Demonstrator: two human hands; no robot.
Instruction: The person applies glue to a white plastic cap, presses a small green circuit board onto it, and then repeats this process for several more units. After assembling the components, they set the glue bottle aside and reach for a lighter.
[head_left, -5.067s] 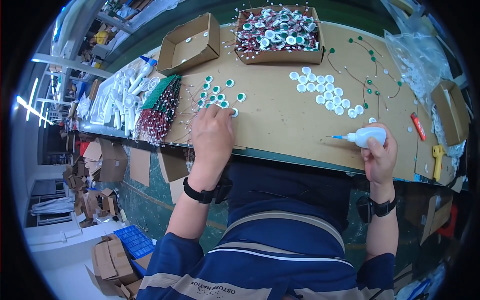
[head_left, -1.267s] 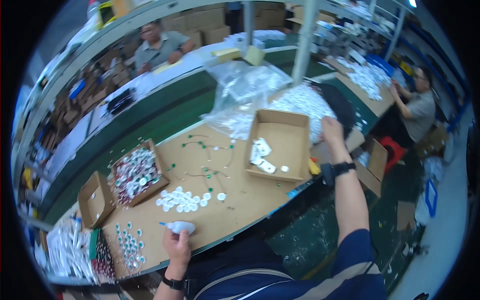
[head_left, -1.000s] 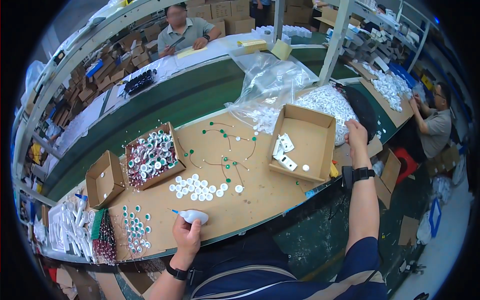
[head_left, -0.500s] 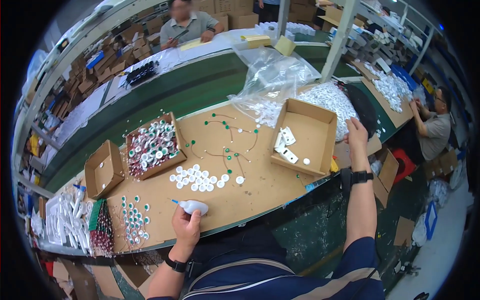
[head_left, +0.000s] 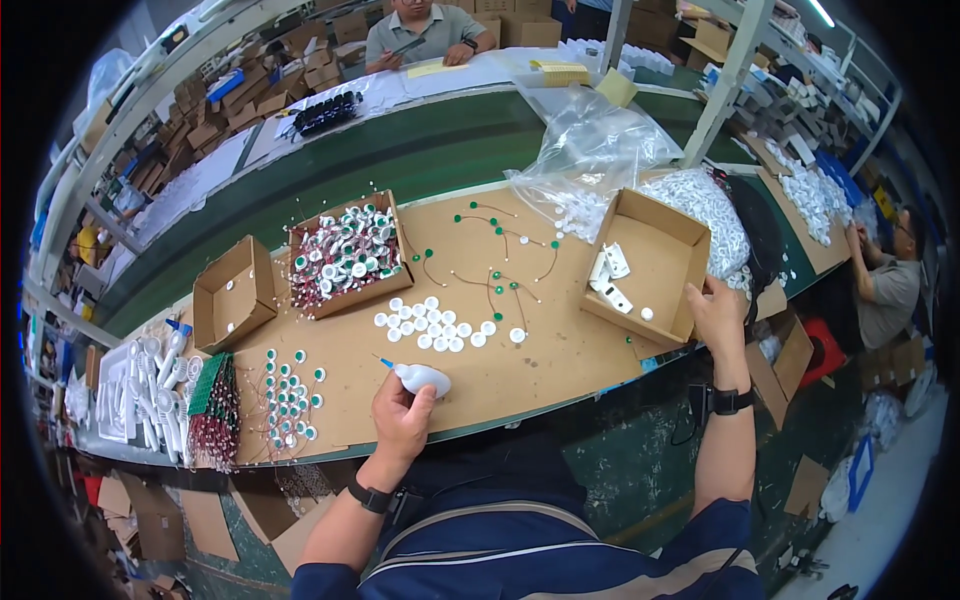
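My left hand (head_left: 402, 415) is closed around a white squeeze bottle (head_left: 428, 379) with a thin blue needle tip that points up and left. Just beyond the bottle, several round white caps (head_left: 440, 330) lie grouped on the brown board. My right hand (head_left: 718, 318) is at the right wall of an open cardboard box (head_left: 665, 235), its thumb and fingers closed about the rim. Inside that box are a few white plastic housings (head_left: 612, 275) and a small round white piece (head_left: 646, 314). Between caps and box lie green discs with thin wires (head_left: 497, 275).
Left stand a cardboard box (head_left: 345, 297) heaped with wired discs and a nearly bare box (head_left: 235, 295). Wired discs (head_left: 290, 400), a wire bundle (head_left: 212, 410) and white handled parts (head_left: 155, 400) lie nearer. A clear bag (head_left: 600, 145) and heaped white parts (head_left: 700, 215) are at far right. Two people sit nearby.
My right hand has come down and inward to the right wall of the cardboard box. My left hand still holds the squeeze bottle. The whole view has shifted.
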